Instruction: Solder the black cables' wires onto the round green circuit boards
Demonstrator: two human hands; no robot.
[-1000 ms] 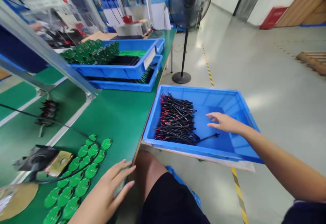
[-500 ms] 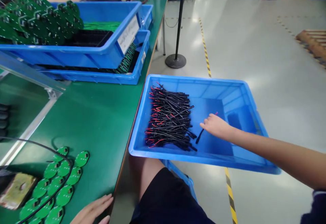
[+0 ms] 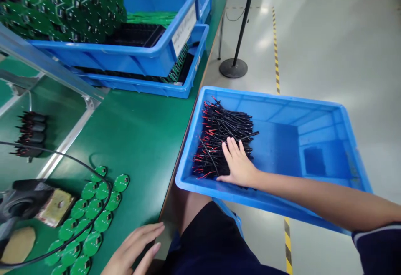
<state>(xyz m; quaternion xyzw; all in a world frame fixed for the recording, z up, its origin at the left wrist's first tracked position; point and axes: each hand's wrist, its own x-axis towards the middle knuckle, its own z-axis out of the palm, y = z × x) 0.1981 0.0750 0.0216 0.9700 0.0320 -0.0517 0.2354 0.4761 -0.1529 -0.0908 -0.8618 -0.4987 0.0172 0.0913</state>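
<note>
Right hand (image 3: 238, 164) lies open, palm down on a large bundle of thin black red-tipped wires (image 3: 224, 129), left of it in a blue plastic tray (image 3: 266, 104), not visibly gripping. Left hand (image 3: 134, 243) is open, empty, at the green worktop (image 3: 134, 141) edge, beside many round green circuit boards (image 3: 94, 208) laid out. Plenty of both remain.

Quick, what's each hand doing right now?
Left hand: open, empty.
Right hand: open, lying on the wires, not visibly gripping any.
</note>
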